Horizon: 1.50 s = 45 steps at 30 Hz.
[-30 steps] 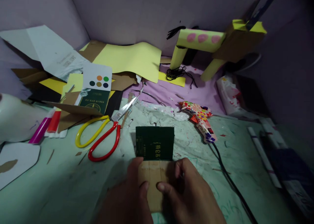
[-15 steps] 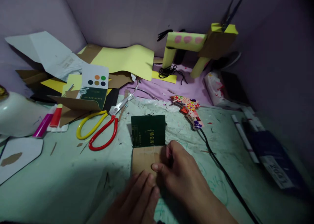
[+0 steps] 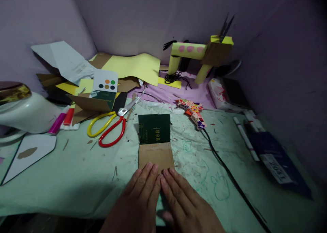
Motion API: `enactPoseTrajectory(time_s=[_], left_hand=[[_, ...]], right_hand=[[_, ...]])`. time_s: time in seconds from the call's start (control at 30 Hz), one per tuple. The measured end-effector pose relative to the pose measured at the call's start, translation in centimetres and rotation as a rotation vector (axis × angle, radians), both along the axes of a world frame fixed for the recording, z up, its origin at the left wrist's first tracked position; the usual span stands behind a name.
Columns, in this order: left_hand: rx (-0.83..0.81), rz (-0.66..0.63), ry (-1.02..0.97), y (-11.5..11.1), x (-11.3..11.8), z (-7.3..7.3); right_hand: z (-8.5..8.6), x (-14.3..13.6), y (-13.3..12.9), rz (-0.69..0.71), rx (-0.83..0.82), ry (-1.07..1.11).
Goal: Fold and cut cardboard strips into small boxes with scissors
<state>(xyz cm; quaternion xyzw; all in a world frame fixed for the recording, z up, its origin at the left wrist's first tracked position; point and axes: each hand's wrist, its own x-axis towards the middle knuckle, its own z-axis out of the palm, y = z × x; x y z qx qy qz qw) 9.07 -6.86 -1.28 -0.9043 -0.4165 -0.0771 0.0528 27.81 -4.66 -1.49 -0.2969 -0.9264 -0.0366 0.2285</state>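
Observation:
A folded piece of cardboard (image 3: 155,154) lies on the cloth in front of me, its brown inner face up. Its far part, dark green with gold print, stands up from the crease. My left hand (image 3: 143,188) rests flat on the near left edge of the brown part, fingers stretched forward. Beside it my right hand (image 3: 182,192) lies flat on the near right edge, and the fingertips of both hands almost meet. The part of the cardboard under my fingers is hidden.
Red-and-yellow-handled scissors (image 3: 119,120) lie to the left. A flower-patterned glue gun (image 3: 191,112) is on the right, its black cord (image 3: 224,165) running toward me. At the back stand a yellow paper animal figure (image 3: 189,50) and yellow sheets (image 3: 135,66). A blue packet (image 3: 281,165) lies far right.
My right hand has let go of the cardboard's right edge and now lies flat beside my left hand. The view has shifted a little.

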Motion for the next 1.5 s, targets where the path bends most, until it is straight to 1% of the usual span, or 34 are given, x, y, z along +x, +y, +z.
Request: enactPoseTrajectory(time_s=[0.1, 0.23, 0.33, 0.4, 0.47, 0.57, 0.63, 0.7, 0.77, 0.83, 0.93, 1.0, 1.07, 1.1, 1.2, 1.27, 1.3, 1.37, 1.4, 1.43, 1.47, 1.5], left_hand=[[0.007, 0.021, -0.013, -0.2, 0.1, -0.3], [0.057, 0.037, -0.031, -0.6, 0.4, -0.8], [0.032, 0.087, -0.044, -0.5, 0.2, -0.6], [-0.013, 0.073, -0.050, -0.1, -0.2, -0.3], [-0.074, 0.033, -0.054, 0.5, -0.6, 0.0], [-0.121, -0.009, -0.080, 1.0, -0.9, 0.2], [-0.114, -0.027, -0.092, 1.1, -0.9, 0.2], [-0.104, -0.026, -0.095, 0.9, -0.8, 0.2], [-0.091, -0.009, -0.113, 0.7, -0.9, 0.1], [-0.090, 0.007, -0.137, 0.6, -1.0, 0.0], [-0.088, -0.020, -0.193, 0.7, -1.1, -0.3], [-0.047, 0.015, -0.278, 1.0, -0.9, -0.2], [-0.013, 0.096, -0.336, 1.4, -0.3, 0.1], [-0.017, 0.131, -0.336, 1.6, 0.0, 0.3], [-0.071, 0.149, -0.261, 1.9, 0.8, 0.4], [-0.081, 0.169, -0.210, 1.8, 0.8, 0.0], [-0.090, 0.179, -0.181, 1.7, 0.8, -0.3], [-0.120, 0.185, -0.128, 1.6, 0.7, -0.7], [-0.143, 0.183, -0.107, 1.5, 0.7, -0.8], [-0.168, 0.185, -0.090, 1.6, 0.7, -0.8], [-0.195, 0.187, -0.075, 1.6, 0.8, -0.8], [-0.218, 0.190, -0.063, 1.7, 0.8, -0.7]], right_hand=[[-0.5, -0.4, -0.2, -0.008, 0.001, -0.037], [-0.3, -0.8, 0.1, -0.019, 0.046, -0.059], [-0.1, -0.8, 0.2, -0.020, 0.066, -0.122], [-0.1, -0.8, 0.1, -0.004, 0.089, -0.142], [-0.1, -0.8, -0.1, -0.003, 0.110, -0.143], [0.2, -0.9, 0.0, -0.011, 0.121, -0.083], [0.8, -1.3, 0.5, -0.043, 0.036, 0.015], [1.3, -2.0, 1.4, -0.152, -0.120, 0.114], [1.5, -2.8, 2.3, -0.203, -0.135, 0.152], [1.1, -3.4, 3.0, -0.116, -0.134, 0.075], [-0.2, -3.5, 3.2, -0.073, -0.186, 0.017], [-1.0, -3.3, 2.8, -0.077, -0.192, 0.008], [-1.7, -3.3, 2.4, -0.091, -0.166, 0.029], [-1.9, -3.4, 2.2, -0.104, -0.160, 0.039], [-2.2, -3.9, 1.8, -0.146, -0.204, 0.042], [-1.8, -3.8, 2.0, -0.153, -0.265, 0.053], [-1.3, -3.6, 2.2, -0.127, -0.309, 0.079], [-0.1, -2.6, 3.2, -0.098, -0.430, 0.199], [0.7, -2.0, 4.0, -0.084, -0.528, 0.280], [1.4, -1.4, 4.9, -0.230, -0.615, 0.412], [2.1, -1.0, 5.9, -0.380, -0.647, 0.548], [2.6, -0.8, 7.0, -0.456, -0.700, 0.650]])
